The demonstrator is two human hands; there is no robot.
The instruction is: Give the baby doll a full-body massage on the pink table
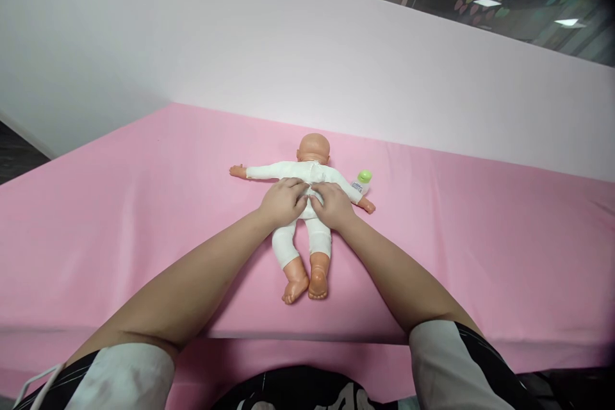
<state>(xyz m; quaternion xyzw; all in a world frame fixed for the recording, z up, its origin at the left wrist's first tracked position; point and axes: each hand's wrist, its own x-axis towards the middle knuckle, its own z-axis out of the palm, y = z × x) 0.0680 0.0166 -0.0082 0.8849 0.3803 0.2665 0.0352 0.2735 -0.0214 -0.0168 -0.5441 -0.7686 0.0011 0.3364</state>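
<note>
A baby doll with a white cloth body lies face down on the pink-covered table, its bald head away from me, its arms spread and its bare feet toward me. My left hand rests on the left side of its lower back, fingers laid along the cloth. On the other side lies my right hand, also with outstretched fingers, the two thumbs close together near the spine. Neither hand grips anything. Both palms hide much of the doll's waist.
By the doll's right-hand arm in the picture is a small clear bottle with a green cap. A white wall rises behind the table, topped by glass with heart stickers. The table's front edge is just before my body.
</note>
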